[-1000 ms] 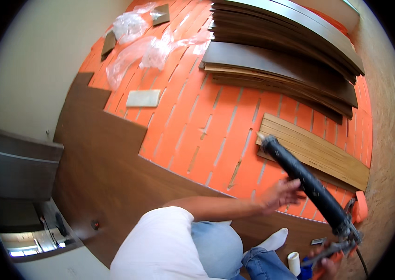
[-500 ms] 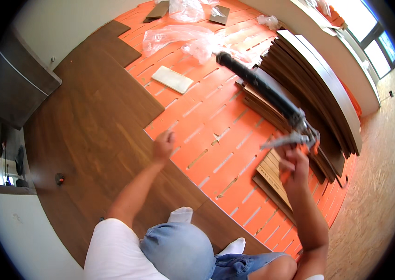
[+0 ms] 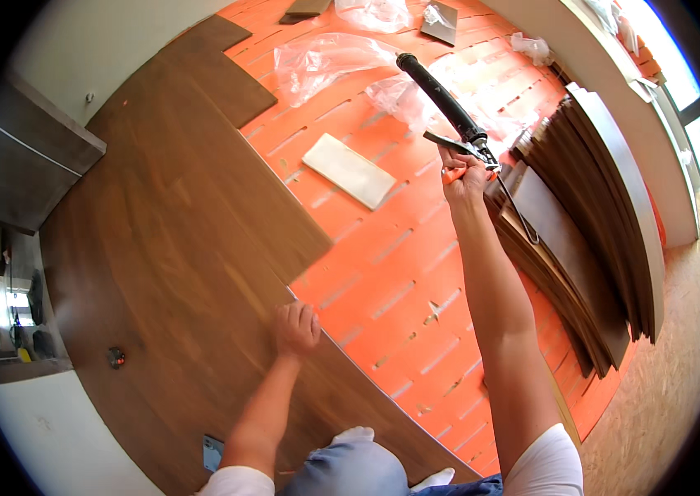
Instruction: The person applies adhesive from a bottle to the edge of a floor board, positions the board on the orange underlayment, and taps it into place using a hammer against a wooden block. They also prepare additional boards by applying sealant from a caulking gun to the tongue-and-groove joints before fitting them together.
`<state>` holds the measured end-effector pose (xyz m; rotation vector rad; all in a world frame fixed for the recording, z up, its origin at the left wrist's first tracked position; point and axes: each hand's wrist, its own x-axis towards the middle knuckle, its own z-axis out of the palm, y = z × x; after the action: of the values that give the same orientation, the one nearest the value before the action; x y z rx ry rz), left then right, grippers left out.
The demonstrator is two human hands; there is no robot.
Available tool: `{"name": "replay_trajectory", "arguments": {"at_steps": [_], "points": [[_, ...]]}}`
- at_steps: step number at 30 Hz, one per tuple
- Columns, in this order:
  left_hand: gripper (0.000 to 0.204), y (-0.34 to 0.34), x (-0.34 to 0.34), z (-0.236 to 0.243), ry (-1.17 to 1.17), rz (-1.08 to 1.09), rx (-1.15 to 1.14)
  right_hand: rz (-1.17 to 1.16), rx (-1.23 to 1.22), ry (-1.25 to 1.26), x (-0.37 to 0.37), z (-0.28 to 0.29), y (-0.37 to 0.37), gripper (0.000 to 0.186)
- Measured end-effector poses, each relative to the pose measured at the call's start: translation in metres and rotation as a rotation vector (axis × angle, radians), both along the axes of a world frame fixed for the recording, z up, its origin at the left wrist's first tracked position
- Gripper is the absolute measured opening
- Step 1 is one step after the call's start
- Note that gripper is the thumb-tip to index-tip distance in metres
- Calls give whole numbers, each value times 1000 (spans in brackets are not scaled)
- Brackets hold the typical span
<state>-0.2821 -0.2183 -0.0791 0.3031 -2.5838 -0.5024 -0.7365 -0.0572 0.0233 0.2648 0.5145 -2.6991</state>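
In my right hand (image 3: 466,175) is a black caulking gun (image 3: 444,97), gripped by its orange-and-metal handle. The barrel points away and to the left, above the orange slotted underlay (image 3: 403,264), and the bent rod trails back beside my wrist. My left hand (image 3: 297,328) is curled into a fist at the edge of the laid brown wood planks (image 3: 176,223); nothing shows in it. Between the gun and those planks, a flat cream-white block (image 3: 349,170) lies on the underlay.
Stacked brown planks (image 3: 606,215) stand at the right, near a low wall (image 3: 656,157). Crumpled clear plastic (image 3: 325,66) is strewn at the far side. On the laid planks are a small black-and-red round object (image 3: 116,357) and a phone (image 3: 212,452). A dark cabinet (image 3: 40,153) stands at left.
My right arm has stretched forward, carrying the caulking gun farther away and a little left. My left hand has come back nearer to me, to the plank edge. The view has shifted too.
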Motion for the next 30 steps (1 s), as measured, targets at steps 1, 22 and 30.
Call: {"name": "replay_trajectory", "arguments": {"at_steps": [1,22,30], "points": [[17,2,1,2,-24,-7,16,4,30,20,-11,-12,-9,36],[20,1,-5,-4,-84,-6,-55,713,1265,603,186,-8,129,26],[20,0,-5,-17,-50,-49,-164,1018,1848,1125,415,48,406,18]]}}
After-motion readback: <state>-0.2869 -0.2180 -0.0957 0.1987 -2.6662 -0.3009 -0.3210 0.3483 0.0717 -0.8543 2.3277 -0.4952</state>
